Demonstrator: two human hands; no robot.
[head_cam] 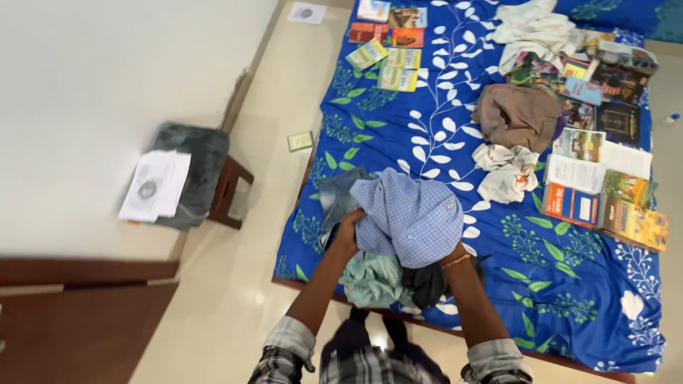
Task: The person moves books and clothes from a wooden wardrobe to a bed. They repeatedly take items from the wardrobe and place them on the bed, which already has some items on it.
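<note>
Down at the near edge of the bed (398,135), both hands grip a light blue checked shirt (409,217), bunched up and lifted over a small heap of clothes. The left hand (348,231) is closed on the shirt's left edge; the right hand (455,250) is mostly hidden under the fabric (only the wrist with a thin bracelet shows), though it clearly holds the shirt's right side. Beneath the shirt lie a pale green garment (371,279) and a dark garment (430,283), with a piece of denim (333,200) just to the left, all on the blue bedsheet printed with white and green leaves.

Further up the bed sit a crumpled brown cloth (517,115) and a white cloth (506,171) just below it, well apart from the hands. Books and booklets (605,192) are spread along the right side, and another cluster of small booklets (388,53) lies near the far left corner. Beside the bed, on the tiled floor (235,299), stands a wooden stool (229,190) carrying a dark bag (198,160) with white papers (155,185) on top.
</note>
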